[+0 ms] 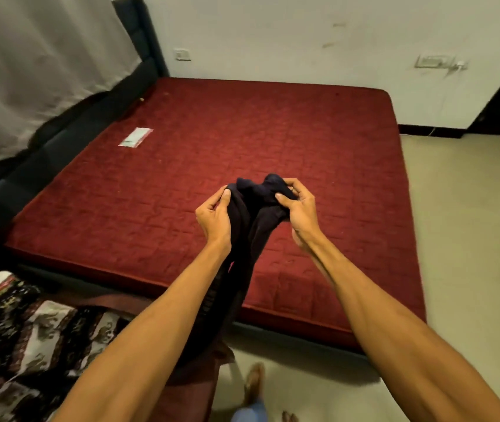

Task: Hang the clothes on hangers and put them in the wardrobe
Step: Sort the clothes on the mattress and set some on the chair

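In the head view, a dark garment [244, 236] is held up in front of the person, above the near part of a red quilted mattress [318, 138]. Its bunched upper edge is gripped by both hands. The left hand [215, 219] is curled round the fabric on the left side, with the thumb pressed on top. The right hand [299, 208] pinches the fabric on the right between thumb and bent fingers. The rest of the garment hangs down between the two forearms, and its lower end is hidden behind the left arm. A small clear packet [136, 137] lies on the far left part of the mattress, well apart from the hands. A patterned cloth [14, 336] is seen at the lower left, just beside the mattress's near edge. A grey curtain [29, 56] hangs at the upper left over a dark bed frame [60, 141]. A pale floor [471, 239] lies to the right, and a bare foot [255, 382] stands on it at the bottom.
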